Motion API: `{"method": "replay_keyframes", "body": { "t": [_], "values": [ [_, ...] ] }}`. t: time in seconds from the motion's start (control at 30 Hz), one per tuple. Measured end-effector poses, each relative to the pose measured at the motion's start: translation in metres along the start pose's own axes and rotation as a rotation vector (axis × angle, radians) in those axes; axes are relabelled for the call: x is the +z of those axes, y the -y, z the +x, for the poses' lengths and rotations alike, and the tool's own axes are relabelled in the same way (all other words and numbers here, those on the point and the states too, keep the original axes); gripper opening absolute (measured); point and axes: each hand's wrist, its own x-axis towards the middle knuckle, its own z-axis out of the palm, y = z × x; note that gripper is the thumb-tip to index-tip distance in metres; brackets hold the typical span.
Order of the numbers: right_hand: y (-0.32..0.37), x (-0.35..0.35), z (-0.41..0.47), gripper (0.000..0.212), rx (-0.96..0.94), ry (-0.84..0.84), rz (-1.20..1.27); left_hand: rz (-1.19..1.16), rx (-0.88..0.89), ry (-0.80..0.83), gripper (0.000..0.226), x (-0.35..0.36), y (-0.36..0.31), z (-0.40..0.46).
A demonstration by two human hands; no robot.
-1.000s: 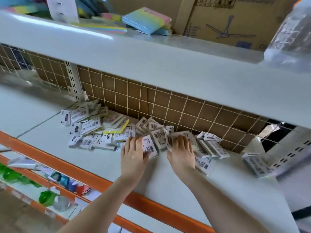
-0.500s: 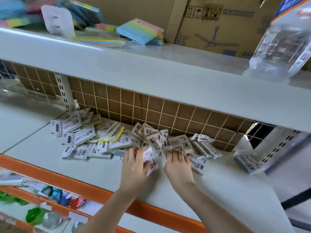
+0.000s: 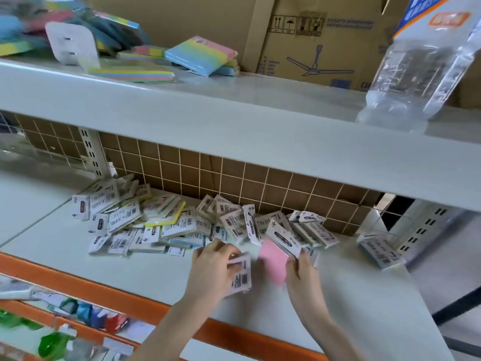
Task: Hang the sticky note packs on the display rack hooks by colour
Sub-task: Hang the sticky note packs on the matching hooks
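Lifting clear of the heap [image 3: 166, 225] on the shelf [image 3: 351, 287], both hands now carry packs where a second ago they lay flat on it: the right hand [image 3: 303, 272] pinches a pink pack [image 3: 273, 259], the left hand [image 3: 210, 267] grips a face-down pack [image 3: 240, 274]; sorting by colour looks begun, no hooks in sight

Pale grey steel shelf [image 3: 364, 295], orange front edge [image 3: 109, 290]. Upper shelf [image 3: 234, 131] spans 9 to 3 o'clock. Brown board behind white wire grid [image 3: 234, 178] at 12. Cardboard box [image 3: 312, 40] at 1 o'clock. Daylight, soft.
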Motion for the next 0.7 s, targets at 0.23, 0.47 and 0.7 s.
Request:
{"method": "replay_keyframes", "body": {
  "t": [0.23, 0.47, 0.7],
  "values": [
    [-0.029, -0.006, -0.021, 0.014, 0.126, -0.159, 0.304, 0.015, 0.306, -0.005, 0.049, -0.003, -0.019, -0.008],
    [-0.033, -0.006, -0.025, 0.013, 0.092, -0.237, 0.357, 0.006, 0.217, 0.214, 0.064, 0.006, -0.001, -0.030],
    [-0.039, 0.000, -0.024, 0.013, 0.048, -0.237, 0.299, -0.278, 0.004, 0.281, 0.056, 0.013, 0.017, -0.031]
  ]
}}
